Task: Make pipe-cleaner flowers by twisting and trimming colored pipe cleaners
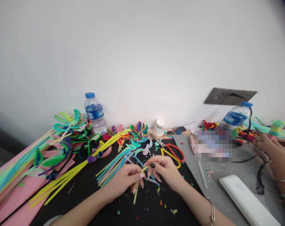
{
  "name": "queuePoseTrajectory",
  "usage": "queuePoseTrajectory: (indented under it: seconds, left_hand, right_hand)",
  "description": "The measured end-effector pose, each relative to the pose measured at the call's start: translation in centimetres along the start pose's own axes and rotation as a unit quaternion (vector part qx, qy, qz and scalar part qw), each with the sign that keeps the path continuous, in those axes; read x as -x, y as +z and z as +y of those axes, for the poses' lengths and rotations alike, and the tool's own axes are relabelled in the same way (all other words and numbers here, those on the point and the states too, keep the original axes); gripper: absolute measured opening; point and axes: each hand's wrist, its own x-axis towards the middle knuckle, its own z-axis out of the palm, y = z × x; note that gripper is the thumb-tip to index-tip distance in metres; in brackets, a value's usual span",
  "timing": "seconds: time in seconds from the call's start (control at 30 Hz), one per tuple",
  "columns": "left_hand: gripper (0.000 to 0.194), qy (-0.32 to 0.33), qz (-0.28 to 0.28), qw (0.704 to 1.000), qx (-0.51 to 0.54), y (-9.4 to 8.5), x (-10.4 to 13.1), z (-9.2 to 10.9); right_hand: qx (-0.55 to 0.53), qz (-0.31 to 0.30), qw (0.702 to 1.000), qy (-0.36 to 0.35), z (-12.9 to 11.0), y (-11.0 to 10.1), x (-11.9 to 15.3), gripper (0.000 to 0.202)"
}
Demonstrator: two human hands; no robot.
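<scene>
Both of my hands meet over the black work surface, pinching one pale yellow-green pipe cleaner (135,196). My left hand (125,182) has it between thumb and fingers, with one end hanging below. My right hand (164,171) grips the upper part with thumb and forefinger. Just behind the left hand lies a bundle of blue, lilac and green pipe cleaners (114,163). Past the right hand rest scissors with orange and yellow handles (174,153). Longer yellow pipe cleaners (69,179), tied with a purple piece, lie to the left.
Pipe-cleaner flowers (53,153) pile up on the left beside a water bottle (94,113). A white spool (158,128) stands near the wall. At right are a second bottle (236,116), a white case (248,201), a black cable (260,175) and another person's hand (265,144). Scraps litter the black surface.
</scene>
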Motion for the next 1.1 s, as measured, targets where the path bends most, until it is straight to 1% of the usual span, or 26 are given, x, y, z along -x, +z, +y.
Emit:
queuePoseTrajectory:
  seconds: [0.1,0.13,0.23,0.3,0.37,0.5,0.63,0.77,0.87,1.0,1.1]
  left_hand:
    - [0.026,0.005,0.025,0.998,0.058,-0.1,0.0,0.4]
    - [0.024,0.007,0.029,0.996,0.086,-0.2,0.0,0.5]
    - [0.02,0.013,0.048,0.983,0.174,-0.4,0.1,0.7]
    - [0.02,0.015,0.069,0.975,0.21,-0.5,0.0,0.6]
    - [0.021,0.015,0.08,0.972,0.219,-0.7,0.0,0.4]
    - [0.023,0.004,0.073,0.976,0.205,-0.5,-0.1,0.6]
    - [0.022,-0.012,0.081,0.971,0.223,-0.3,0.1,0.8]
    - [0.019,-0.034,0.097,0.965,0.242,-0.4,0.1,0.5]
    - [0.021,-0.045,0.097,0.96,0.259,-0.5,0.1,0.3]
    - [0.024,-0.052,0.094,0.956,0.272,-0.4,0.1,0.2]
    - [0.024,-0.054,0.095,0.955,0.276,-0.3,0.1,0.3]
  right_hand:
    - [-0.053,-0.009,0.998,0.008,-0.1,0.0,0.1,0.044]
    - [-0.051,-0.009,0.999,0.016,-0.2,0.0,0.1,0.042]
    - [-0.011,-0.007,0.998,0.054,-0.5,0.2,0.1,0.027]
    - [0.0,-0.01,0.997,0.081,-0.6,0.3,0.1,0.02]
    - [-0.005,-0.021,0.994,0.104,-0.5,0.5,0.0,0.021]
    - [-0.013,-0.044,0.992,0.12,-0.2,0.7,-0.1,0.02]
    - [0.024,-0.049,0.991,0.12,0.0,0.7,0.0,0.024]
    - [0.053,-0.067,0.984,0.159,0.4,0.8,0.2,0.02]
    - [0.024,-0.089,0.981,0.172,0.8,1.1,0.2,0.017]
    - [-0.028,-0.089,0.978,0.189,1.5,1.3,0.1,0.027]
    - [-0.034,-0.097,0.974,0.201,1.5,1.5,0.1,0.028]
